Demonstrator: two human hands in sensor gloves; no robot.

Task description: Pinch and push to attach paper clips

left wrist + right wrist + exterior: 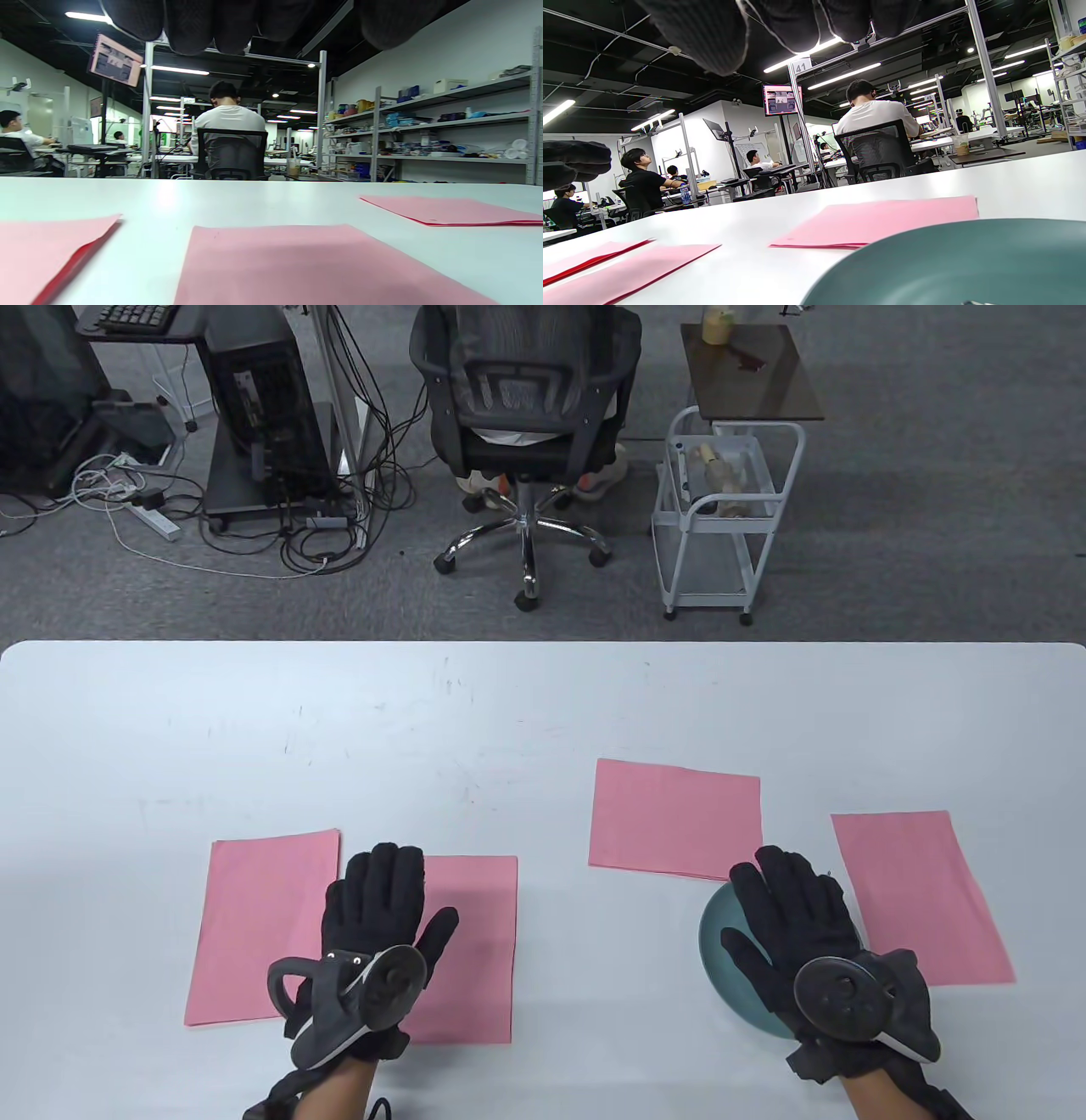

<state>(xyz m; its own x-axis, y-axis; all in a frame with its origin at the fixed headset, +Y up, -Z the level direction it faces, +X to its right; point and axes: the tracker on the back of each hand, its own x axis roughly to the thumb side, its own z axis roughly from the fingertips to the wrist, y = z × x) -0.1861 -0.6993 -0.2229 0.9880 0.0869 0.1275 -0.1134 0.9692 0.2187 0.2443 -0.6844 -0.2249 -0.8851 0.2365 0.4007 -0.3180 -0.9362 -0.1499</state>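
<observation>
Four pink paper stacks lie on the white table [543, 704]: far left [263, 929], centre left [475, 950], centre right [674, 819] and far right [920, 895]. My left hand [411, 891] is open with fingers stretched out, low over the left edge of the centre-left stack, and holds nothing. The left wrist view shows that stack [297, 262] below the fingertips [191, 25]. My right hand [759, 899] is open over a teal plate [717, 984] and holds nothing. The plate [967, 258] fills the bottom of the right wrist view. No paper clip shows clearly.
Beyond the table's far edge stand an office chair [526, 415], a white trolley [721, 517] and a computer tower with cables [263, 415]. The teal plate sits between the centre-right and far-right stacks, touching both.
</observation>
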